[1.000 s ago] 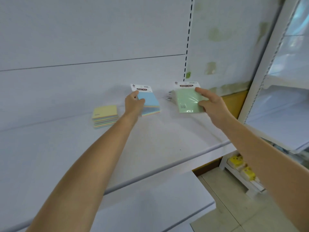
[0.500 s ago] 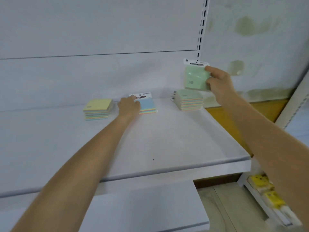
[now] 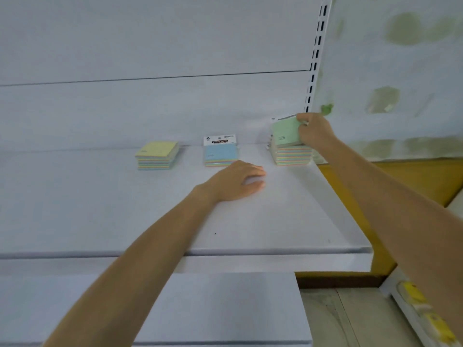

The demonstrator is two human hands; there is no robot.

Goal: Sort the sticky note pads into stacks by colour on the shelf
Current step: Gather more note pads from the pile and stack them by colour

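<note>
While it sits tilted on top of the right-hand stack [image 3: 292, 156], the green sticky note pad [image 3: 285, 133] is gripped at its right edge by the right hand [image 3: 314, 132], whose fingers [image 3: 302, 118] curl over the pad's upper corner. How much of its underside touches the stack cannot be told. That stack stands at the back right of the white shelf [image 3: 100, 209]. To its left lies a blue-topped stack [image 3: 220, 155] with a white header card, and further left a yellow-topped stack [image 3: 156, 156]. The left hand [image 3: 235, 182] rests palm down on the shelf just in front of the blue-topped stack, its fingers [image 3: 255, 171] loosely extended, holding nothing. A slotted upright [image 3: 317, 51] rises behind the right hand.
</note>
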